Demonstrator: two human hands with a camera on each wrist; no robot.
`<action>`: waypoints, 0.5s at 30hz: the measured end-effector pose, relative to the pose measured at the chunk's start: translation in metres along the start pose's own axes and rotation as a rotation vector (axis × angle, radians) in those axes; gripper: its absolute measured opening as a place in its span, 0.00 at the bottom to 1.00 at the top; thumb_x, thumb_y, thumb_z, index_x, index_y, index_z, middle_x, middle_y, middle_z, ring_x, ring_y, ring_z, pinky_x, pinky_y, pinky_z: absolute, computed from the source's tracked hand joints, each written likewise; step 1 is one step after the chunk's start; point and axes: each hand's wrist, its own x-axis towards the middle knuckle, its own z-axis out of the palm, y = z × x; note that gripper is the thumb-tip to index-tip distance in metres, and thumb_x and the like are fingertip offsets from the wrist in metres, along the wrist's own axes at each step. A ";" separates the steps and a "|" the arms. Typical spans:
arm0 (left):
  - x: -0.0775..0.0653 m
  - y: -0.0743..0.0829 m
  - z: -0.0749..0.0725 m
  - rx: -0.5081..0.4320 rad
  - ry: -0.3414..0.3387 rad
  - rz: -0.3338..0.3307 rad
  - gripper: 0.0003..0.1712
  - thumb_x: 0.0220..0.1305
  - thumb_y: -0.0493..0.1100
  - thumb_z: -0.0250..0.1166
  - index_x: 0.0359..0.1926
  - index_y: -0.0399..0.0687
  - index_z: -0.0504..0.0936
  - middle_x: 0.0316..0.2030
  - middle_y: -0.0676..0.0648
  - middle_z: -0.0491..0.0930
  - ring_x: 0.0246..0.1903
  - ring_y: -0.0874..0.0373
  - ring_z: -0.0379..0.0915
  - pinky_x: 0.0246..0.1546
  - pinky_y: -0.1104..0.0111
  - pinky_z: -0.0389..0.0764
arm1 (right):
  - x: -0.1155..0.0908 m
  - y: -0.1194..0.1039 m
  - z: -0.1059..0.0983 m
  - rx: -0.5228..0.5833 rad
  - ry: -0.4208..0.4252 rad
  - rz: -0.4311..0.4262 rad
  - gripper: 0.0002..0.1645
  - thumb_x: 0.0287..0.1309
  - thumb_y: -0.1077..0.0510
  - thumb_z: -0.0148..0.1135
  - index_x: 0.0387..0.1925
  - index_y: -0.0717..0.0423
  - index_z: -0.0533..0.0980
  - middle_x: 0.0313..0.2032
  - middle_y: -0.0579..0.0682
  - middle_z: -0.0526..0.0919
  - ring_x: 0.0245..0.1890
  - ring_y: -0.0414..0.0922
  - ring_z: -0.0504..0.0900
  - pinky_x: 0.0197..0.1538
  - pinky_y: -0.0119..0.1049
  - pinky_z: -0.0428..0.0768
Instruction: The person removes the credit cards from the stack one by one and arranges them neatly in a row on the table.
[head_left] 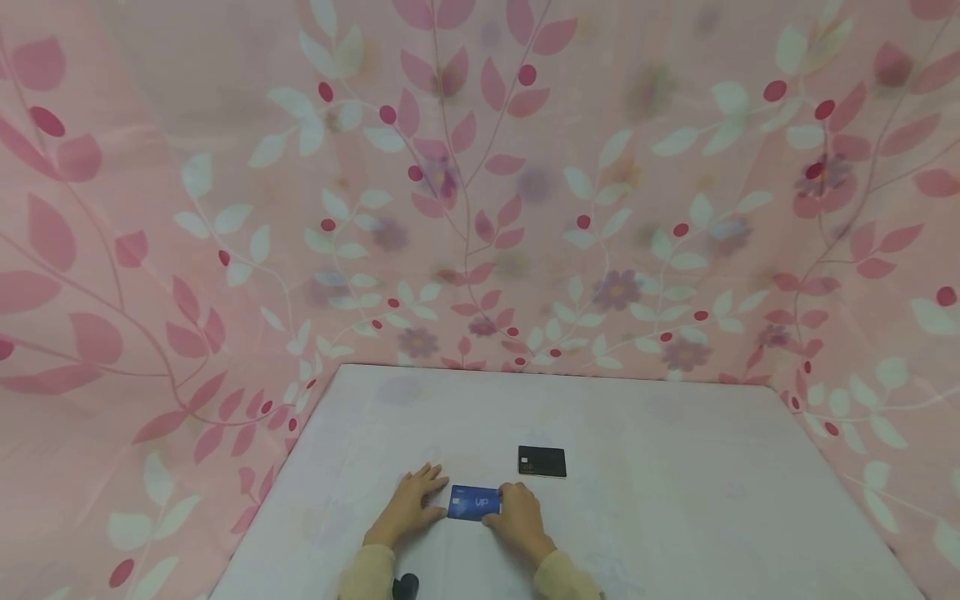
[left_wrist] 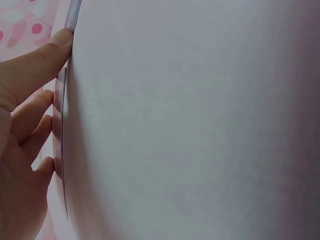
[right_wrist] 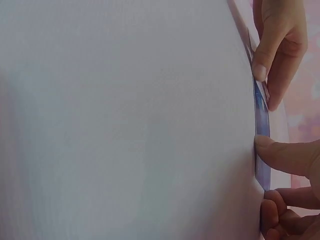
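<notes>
A blue card (head_left: pixel 474 503) with "VIP" on it and a small chip mark lies flat on the white table. My right hand (head_left: pixel 519 518) holds its right end, thumb at the near edge and fingers curled at the far corner. Beside the left end is my left hand (head_left: pixel 412 504), fingers spread and fairly straight, thumb touching the card's near-left corner. In the right wrist view the blue card (right_wrist: pixel 262 117) shows nearly edge-on between both hands. A thin dark-edged strip (left_wrist: pixel 63 140) runs by my left fingers in the left wrist view; its kind I cannot tell.
A black card (head_left: pixel 542 462) with a chip mark lies beyond my right hand. The white table (head_left: pixel 675 483) reaches back to a pink flowered cloth (head_left: pixel 480 208) hanging around it. Next to my left sleeve is a dark rounded object (head_left: pixel 406 586).
</notes>
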 end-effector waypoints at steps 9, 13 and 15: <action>0.000 0.000 -0.001 -0.006 -0.015 0.012 0.32 0.46 0.44 0.73 0.53 0.35 0.78 0.60 0.31 0.68 0.63 0.32 0.56 0.62 0.37 0.51 | 0.000 -0.002 0.005 0.009 -0.018 0.010 0.28 0.35 0.56 0.76 0.38 0.69 0.76 0.31 0.55 0.76 0.32 0.49 0.74 0.43 0.49 0.75; 0.000 0.000 -0.002 -0.005 -0.021 0.019 0.33 0.45 0.44 0.74 0.53 0.35 0.78 0.59 0.30 0.68 0.63 0.32 0.56 0.61 0.37 0.50 | 0.001 -0.002 0.004 0.015 -0.028 -0.015 0.28 0.37 0.56 0.76 0.39 0.70 0.76 0.32 0.56 0.76 0.33 0.51 0.75 0.44 0.51 0.74; 0.001 0.000 -0.002 -0.003 -0.024 0.024 0.32 0.45 0.44 0.73 0.52 0.35 0.78 0.59 0.29 0.68 0.63 0.32 0.56 0.61 0.36 0.51 | 0.001 -0.001 0.004 0.004 -0.042 -0.030 0.28 0.39 0.55 0.75 0.39 0.70 0.76 0.32 0.56 0.76 0.34 0.51 0.75 0.45 0.51 0.74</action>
